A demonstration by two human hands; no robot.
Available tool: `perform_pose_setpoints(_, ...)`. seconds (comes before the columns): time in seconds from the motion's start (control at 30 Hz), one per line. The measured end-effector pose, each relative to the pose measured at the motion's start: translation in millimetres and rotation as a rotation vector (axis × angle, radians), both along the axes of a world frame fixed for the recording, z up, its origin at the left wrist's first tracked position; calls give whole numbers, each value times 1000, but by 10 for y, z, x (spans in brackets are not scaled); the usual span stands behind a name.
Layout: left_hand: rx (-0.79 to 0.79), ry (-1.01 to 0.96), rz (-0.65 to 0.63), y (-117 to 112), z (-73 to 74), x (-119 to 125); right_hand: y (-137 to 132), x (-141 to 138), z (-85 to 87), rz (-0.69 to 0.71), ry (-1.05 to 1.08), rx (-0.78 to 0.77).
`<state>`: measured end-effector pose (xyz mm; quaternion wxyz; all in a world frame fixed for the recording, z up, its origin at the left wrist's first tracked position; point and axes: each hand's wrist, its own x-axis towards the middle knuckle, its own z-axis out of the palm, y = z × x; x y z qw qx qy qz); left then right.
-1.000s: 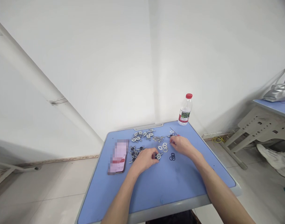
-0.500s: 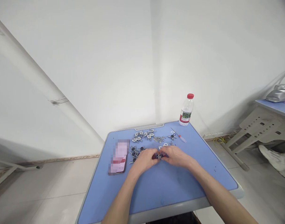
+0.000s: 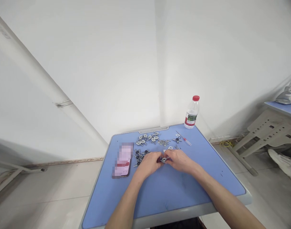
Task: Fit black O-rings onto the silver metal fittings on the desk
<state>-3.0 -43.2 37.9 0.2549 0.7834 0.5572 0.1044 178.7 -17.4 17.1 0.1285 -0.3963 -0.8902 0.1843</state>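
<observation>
Fingers [image 3: 158, 156] of the left hand [image 3: 149, 163] and right hand [image 3: 181, 160]: pinched together from both sides on one small metal fitting [image 3: 164, 160], held low over the middle of the table. Table [image 3: 174, 194]: blue top, grey rim. Water bottle [image 3: 191, 113]: upright, red cap, at the far right corner. Phone [image 3: 123, 159]: lying flat near the left edge. Heap of fittings [image 3: 150, 138]: along the far edge at centre; they look like made-up pieces, though too small to confirm. Ringed fittings [image 3: 138, 156]: a group with black rings, between the phone and the left hand. Screwdriver [image 3: 183, 138]: red-handled, toward the far right corner, no hand on it. Loose plates [image 3: 169, 148]: few, just beyond the right hand, apparently bare. Judgement: most pieces appear assembled, a small remainder is left, and one is in hand.
</observation>
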Motion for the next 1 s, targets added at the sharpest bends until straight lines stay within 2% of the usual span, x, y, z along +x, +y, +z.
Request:
perform_pose_setpoints(0.2, 21, 19, 12, -4, -13, -2, -8, -2, 16, -21, 85, -76)
perform_pose_setpoints(0.4, 18, 1, -2, 6, -46, -18, -20, 31, 135, -16, 246, -169)
perform_pose_setpoints(0.6, 13, 6, -10, 17, -64, -33, 28, 85, 189, -98, 414, -311)
perform_pose_setpoints(0.7, 10, -12, -18, 21, -66, -37, 125, 154, 169, -158, 486, -307)
perform_pose_setpoints(0.87, 2, -19, -40, 20, -47, -58, 326, 316, 89, -315, 380, -222)
perform_pose_setpoints(1.0, -5, -51, -63, 11, -27, -89, 404, 384, 18, -355, 285, -203)
